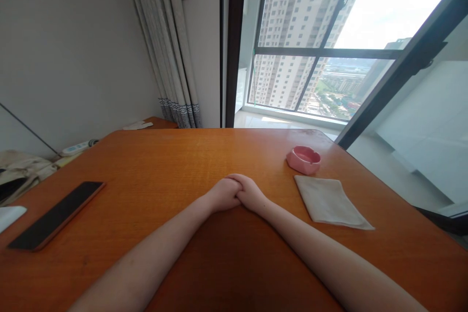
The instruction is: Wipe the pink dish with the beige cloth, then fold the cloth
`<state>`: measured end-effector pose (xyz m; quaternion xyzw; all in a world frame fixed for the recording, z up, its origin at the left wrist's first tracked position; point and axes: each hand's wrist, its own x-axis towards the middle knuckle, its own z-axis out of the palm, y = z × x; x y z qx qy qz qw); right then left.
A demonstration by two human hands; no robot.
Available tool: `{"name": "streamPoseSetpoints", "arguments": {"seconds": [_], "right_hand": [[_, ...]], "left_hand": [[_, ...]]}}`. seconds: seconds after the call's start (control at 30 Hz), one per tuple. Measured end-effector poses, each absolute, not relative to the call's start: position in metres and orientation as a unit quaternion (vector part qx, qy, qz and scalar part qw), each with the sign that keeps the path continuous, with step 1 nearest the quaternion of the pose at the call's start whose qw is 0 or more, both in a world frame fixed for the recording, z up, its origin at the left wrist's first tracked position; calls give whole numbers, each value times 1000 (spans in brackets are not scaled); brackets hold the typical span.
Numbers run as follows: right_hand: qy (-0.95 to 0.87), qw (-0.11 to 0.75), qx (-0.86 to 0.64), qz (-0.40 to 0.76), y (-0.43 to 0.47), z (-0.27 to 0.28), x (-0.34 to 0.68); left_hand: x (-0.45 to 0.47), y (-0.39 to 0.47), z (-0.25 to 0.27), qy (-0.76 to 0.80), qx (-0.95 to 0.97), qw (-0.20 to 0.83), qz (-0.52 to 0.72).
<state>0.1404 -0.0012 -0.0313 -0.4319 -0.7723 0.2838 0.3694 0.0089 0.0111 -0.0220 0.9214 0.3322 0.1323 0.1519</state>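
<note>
My left hand (224, 196) and my right hand (250, 194) are clasped together on the wooden table (175, 156), near its middle. Each hand has its fingers closed round the other, and I see no object between them, though the palms are hidden. To the right of my right hand lies a folded pale grey cloth (327, 200), flat on the tabletop. Just behind the cloth stands a pink ashtray (304, 161) with notches in its rim. Neither hand touches the cloth or the ashtray.
A dark flat phone-like slab (58, 217) with a reddish edge lies at the table's left. A white object (10, 216) is cut off beside it. Beyond the left edge are a power strip (78, 146) and crumpled fabric (27, 168). A curtain (175, 58) hangs behind.
</note>
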Motion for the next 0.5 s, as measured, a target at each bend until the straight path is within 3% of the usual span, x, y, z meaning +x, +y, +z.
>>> {"name": "streamPoseSetpoints", "arguments": {"seconds": [0.5], "right_hand": [[-775,363,-436,279,-1,-33,140]], "left_hand": [[9,12,-24,329,920,157,142]]}}
